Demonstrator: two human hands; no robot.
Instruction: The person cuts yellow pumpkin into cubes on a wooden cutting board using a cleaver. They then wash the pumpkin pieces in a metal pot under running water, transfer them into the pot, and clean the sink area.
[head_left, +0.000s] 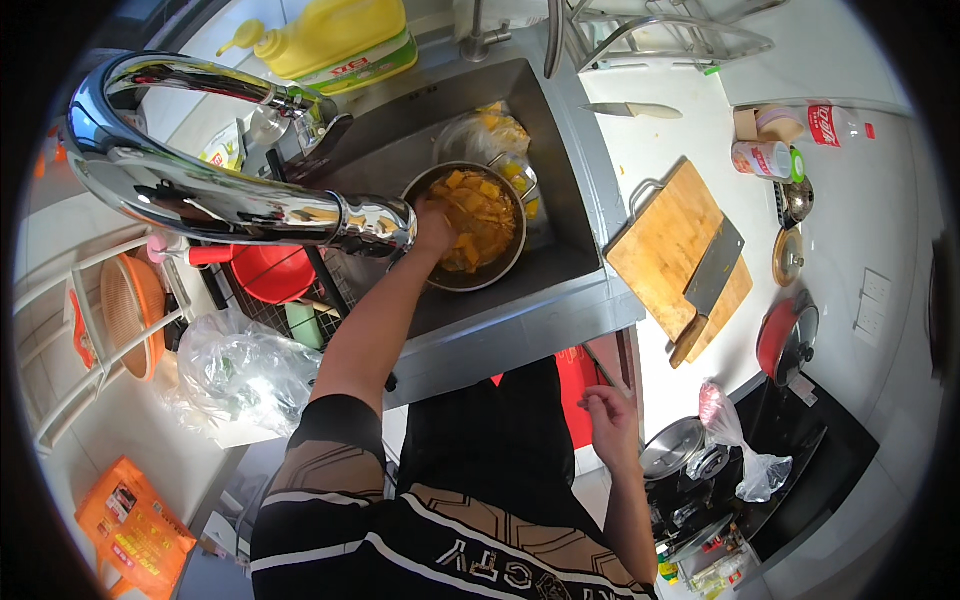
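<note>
My left hand (435, 229) reaches into a round metal pot (517, 259) in the sink; its fingertips are among orange, chunky food pieces (480, 206) in liquid, and whether they grip any cannot be seen. The pot stands in the grey sink basin (559, 225), below the end of the chrome faucet (375, 221). Behind the pot lies a clear plastic bag (472, 139) with yellow-orange scraps. My right hand (611, 420) hangs beside my body, near the counter's edge, fingers curled, touching nothing visible.
Right of the sink, a cleaver (712, 266) lies on a wooden cutting board (645, 244), with a small knife (637, 110) beyond. A yellow detergent jug (337, 37) lies behind the sink. At left are a dish rack (330, 281), a red basin (274, 274) and plastic bags (240, 375). A stove (810, 450) is at lower right.
</note>
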